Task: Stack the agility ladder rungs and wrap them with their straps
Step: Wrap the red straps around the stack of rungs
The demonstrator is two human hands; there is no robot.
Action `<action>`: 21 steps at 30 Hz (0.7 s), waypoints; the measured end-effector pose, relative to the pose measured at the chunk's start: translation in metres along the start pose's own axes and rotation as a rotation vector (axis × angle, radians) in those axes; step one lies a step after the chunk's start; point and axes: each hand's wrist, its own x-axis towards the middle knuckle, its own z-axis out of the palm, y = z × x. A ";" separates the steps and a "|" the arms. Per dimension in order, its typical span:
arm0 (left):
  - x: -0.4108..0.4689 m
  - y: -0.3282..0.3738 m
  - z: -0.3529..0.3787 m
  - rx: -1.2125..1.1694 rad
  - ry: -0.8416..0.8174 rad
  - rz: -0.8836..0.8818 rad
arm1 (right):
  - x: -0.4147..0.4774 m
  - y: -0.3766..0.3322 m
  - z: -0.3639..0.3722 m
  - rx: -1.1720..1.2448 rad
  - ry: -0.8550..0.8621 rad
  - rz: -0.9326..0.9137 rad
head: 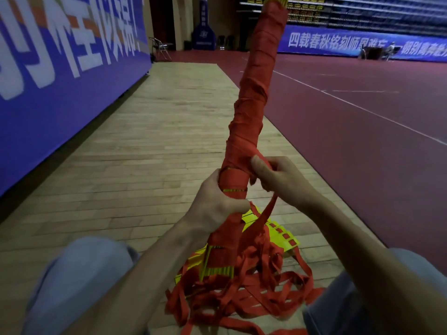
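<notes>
We count one wrapped rung bundle [251, 93], one strap tangle [254, 298], one left hand [217, 204], one right hand [278, 177], two banners [60, 68] [338, 42], one chair [160, 48].

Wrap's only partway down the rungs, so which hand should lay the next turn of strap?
Probably right. The right hand pinches the loose red fabric strap beside the long red-wrapped bundle of yellow rungs, while the left hand grips that bundle, steadying it.
</notes>
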 end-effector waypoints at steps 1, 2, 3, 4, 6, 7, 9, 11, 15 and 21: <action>-0.001 0.000 0.001 -0.063 -0.051 -0.013 | -0.001 -0.002 0.001 0.014 0.022 0.030; -0.001 0.000 0.002 -0.135 -0.111 -0.023 | -0.001 -0.005 0.002 0.045 0.033 0.049; -0.003 -0.001 0.002 -0.205 -0.179 -0.039 | -0.001 -0.007 0.005 0.096 0.037 0.059; -0.004 -0.001 0.002 -0.271 -0.263 -0.059 | -0.002 -0.009 0.008 0.149 0.037 0.068; -0.010 0.001 0.000 -0.408 -0.469 -0.111 | -0.004 -0.014 0.015 0.244 0.021 0.108; -0.013 0.002 -0.002 -0.475 -0.561 -0.144 | -0.005 -0.016 0.018 0.300 0.000 0.135; -0.016 0.001 -0.005 -0.557 -0.678 -0.216 | -0.007 -0.018 0.022 0.412 -0.056 0.202; -0.019 -0.002 -0.007 -0.600 -0.756 -0.257 | -0.011 -0.015 0.023 0.497 -0.087 0.270; -0.015 -0.008 -0.008 -0.425 -0.732 -0.267 | -0.017 -0.005 0.029 0.620 -0.001 0.320; 0.002 -0.013 0.001 0.026 -0.288 -0.235 | -0.008 0.012 0.026 0.526 0.352 0.389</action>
